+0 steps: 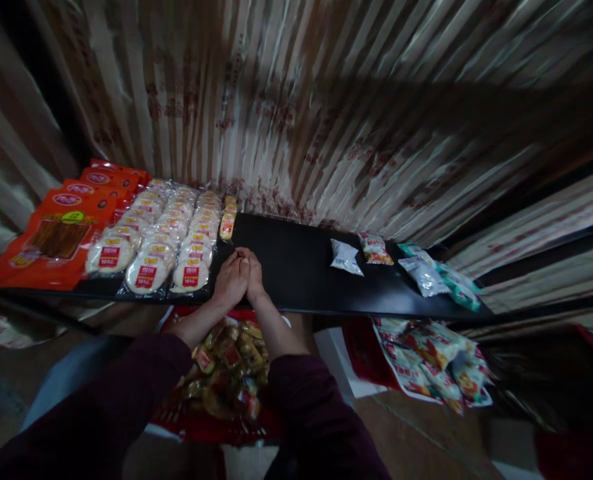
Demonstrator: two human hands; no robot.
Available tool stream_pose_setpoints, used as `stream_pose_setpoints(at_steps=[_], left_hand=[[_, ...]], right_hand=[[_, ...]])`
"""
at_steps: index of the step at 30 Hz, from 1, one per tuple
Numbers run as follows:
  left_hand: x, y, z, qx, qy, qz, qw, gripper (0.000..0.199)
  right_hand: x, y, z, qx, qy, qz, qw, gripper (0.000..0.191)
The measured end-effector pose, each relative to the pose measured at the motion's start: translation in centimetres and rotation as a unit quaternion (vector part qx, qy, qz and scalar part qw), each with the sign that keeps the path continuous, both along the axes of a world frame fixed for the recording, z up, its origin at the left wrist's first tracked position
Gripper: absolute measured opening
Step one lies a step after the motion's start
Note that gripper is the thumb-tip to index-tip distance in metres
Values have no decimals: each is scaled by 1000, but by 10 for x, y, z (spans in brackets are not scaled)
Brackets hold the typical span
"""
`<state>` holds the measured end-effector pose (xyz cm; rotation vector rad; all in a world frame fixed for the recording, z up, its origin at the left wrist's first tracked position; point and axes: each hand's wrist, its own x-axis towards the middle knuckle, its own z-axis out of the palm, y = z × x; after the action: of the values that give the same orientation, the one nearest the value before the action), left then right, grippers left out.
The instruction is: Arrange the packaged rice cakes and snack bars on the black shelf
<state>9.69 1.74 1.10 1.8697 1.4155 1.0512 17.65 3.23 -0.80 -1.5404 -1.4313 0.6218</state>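
Observation:
My left hand [229, 280] and my right hand [253, 272] are pressed together above the front of a black shelf [296, 267]. Their fingers are closed and point away from me; whatever they hold, if anything, is hidden beneath them. Just beyond my fingertips, a short row of small gold packets [227, 223] with red labels runs back along the shelf. To the left of my left hand, clear-wrapped round white crackers [191, 270] with red labels lie overlapping in rows. Under my forearms stands a red basket [216, 427] filled with gold-wrapped snacks [231, 360].
Orange snack bags [59, 230] overlap at the shelf's left end. A silver packet [346, 257], a red-and-white packet [375, 248] and green-and-silver packets [441, 277] lie on the right. Below stands an opened box of snack bags [431, 360]. Patterned, pleated sheeting [276, 113] hangs behind.

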Motion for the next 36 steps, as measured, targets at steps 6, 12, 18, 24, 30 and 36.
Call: stream_pose_setpoints(at_steps=[6, 12, 18, 24, 30, 36], left_hand=[[-18, -50, 5, -33, 43, -40, 998, 45], [-46, -113, -2, 5, 20, -83, 996, 44], [-64, -164, -39, -110, 19, -89, 990, 38], [-65, -188, -69, -274, 53, 15, 960, 34], [-56, -186, -74, -321, 39, 27, 946, 25], [-49, -185, -72, -330, 0, 23, 944, 28]], right_hand=[[-8, -51, 4, -10, -7, 1, 1000, 35], [-22, -119, 10, 12, -64, 15, 998, 40], [-30, -184, -17, -70, -141, 28, 987, 39], [-25, -216, -51, -187, -191, -33, 963, 37], [-23, -217, -65, -214, -178, -58, 959, 34], [-28, -214, -71, -215, -137, -62, 965, 28]])
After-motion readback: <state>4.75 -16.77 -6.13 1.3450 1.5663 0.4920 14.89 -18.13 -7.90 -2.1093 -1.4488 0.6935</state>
